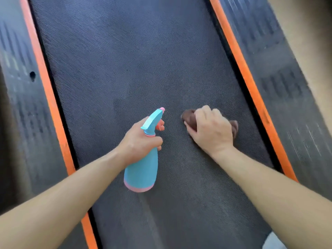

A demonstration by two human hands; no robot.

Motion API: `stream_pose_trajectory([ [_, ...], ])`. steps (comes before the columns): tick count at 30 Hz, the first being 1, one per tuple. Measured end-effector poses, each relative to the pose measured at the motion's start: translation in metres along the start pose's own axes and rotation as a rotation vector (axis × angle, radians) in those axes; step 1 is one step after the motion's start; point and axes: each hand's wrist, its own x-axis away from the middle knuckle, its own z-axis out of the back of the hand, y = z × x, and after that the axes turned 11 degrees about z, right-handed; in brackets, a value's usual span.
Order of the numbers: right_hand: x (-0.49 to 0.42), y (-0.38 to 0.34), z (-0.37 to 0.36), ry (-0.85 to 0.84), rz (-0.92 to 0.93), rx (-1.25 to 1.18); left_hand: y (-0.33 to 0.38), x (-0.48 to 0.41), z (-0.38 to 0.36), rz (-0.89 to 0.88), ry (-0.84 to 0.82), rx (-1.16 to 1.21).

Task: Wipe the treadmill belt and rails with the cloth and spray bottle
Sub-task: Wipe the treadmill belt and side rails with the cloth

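The dark textured treadmill belt fills the middle of the view. My left hand grips the neck of a blue spray bottle with a pink base, held above the belt, nozzle pointing away from me. My right hand presses a bunched brown cloth onto the belt, fingers curled over it. The cloth shows on both sides of the hand; its middle is hidden. A darker damp patch lies on the belt just left of the nozzle.
An orange strip and a black ribbed side rail border the belt on the left. A matching orange strip and rail run on the right. Beige floor lies beyond the right rail.
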Motion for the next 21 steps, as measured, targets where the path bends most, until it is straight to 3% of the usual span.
stream_pose_trajectory([
  [3, 0.06, -0.008, 0.008, -0.099, 0.192, -0.054, 0.006, 0.005, 0.0, 0.004, -0.026, 0.012],
  [5, 0.044, 0.004, 0.006, -0.098, 0.289, -0.05, 0.007, 0.005, 0.0, -0.004, -0.027, 0.004],
  [7, 0.002, 0.012, -0.001, -0.051, 0.254, 0.018, 0.006, 0.004, -0.001, -0.006, -0.023, 0.003],
  [10, -0.064, 0.018, -0.008, -0.005, 0.03, 0.022, 0.001, 0.004, -0.003, -0.009, -0.022, -0.022],
  [13, -0.065, 0.01, -0.008, -0.039, -0.081, -0.009, -0.005, 0.009, -0.004, -0.002, -0.035, -0.045],
  [18, 0.049, -0.009, 0.015, -0.087, 0.09, -0.06, -0.001, 0.019, -0.003, 0.002, -0.053, -0.049],
  [21, 0.052, 0.009, 0.012, -0.152, 0.215, -0.074, 0.003, 0.016, 0.0, 0.001, -0.052, 0.001],
])
